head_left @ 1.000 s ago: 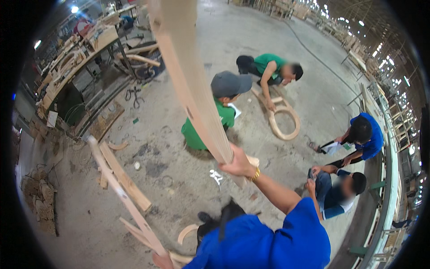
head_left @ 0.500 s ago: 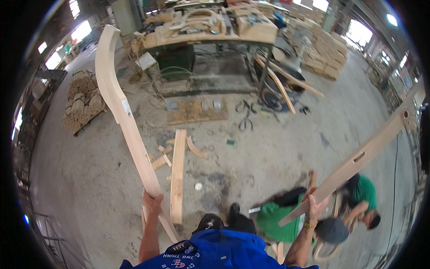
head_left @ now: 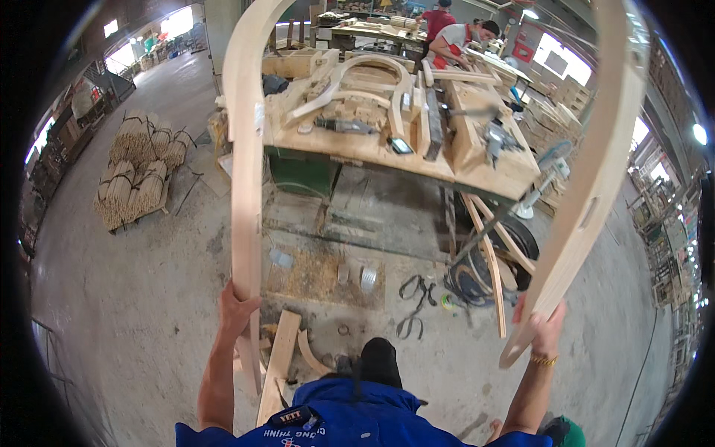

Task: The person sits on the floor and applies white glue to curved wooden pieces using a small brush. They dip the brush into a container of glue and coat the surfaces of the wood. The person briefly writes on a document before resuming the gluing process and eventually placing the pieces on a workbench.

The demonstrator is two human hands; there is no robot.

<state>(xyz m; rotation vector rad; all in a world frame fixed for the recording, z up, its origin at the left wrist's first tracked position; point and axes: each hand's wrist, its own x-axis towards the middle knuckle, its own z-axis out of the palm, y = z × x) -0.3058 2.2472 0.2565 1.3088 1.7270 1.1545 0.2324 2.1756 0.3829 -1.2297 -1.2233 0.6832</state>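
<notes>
My left hand (head_left: pixel 237 309) is closed round the lower part of a long curved wooden post (head_left: pixel 247 194). The post stands nearly upright in front of me, its bent upper end reaching past the top edge of the view. In my right hand (head_left: pixel 546 328) is a second wooden post (head_left: pixel 585 194), gripped near its lower end and leaning up to the right. A slot shows in its face, and its top runs out of view. Both posts are held apart, with the workbench (head_left: pixel 316 147) seen between them.
On the bench lie a curved wooden frame (head_left: pixel 398 73), a power tool (head_left: pixel 346 126) and a phone (head_left: pixel 400 146). A black tub (head_left: pixel 473 281) with wood strips and a fan (head_left: pixel 550 175) stand at right. Bundled sticks (head_left: pixel 134 190) lie left; black straps (head_left: pixel 410 307) lie ahead. Two people work beyond.
The bench and floor things now appear nearer and lower. Both posts have swung more upright, still held. The crouching people in green at lower right have mostly left the view.
</notes>
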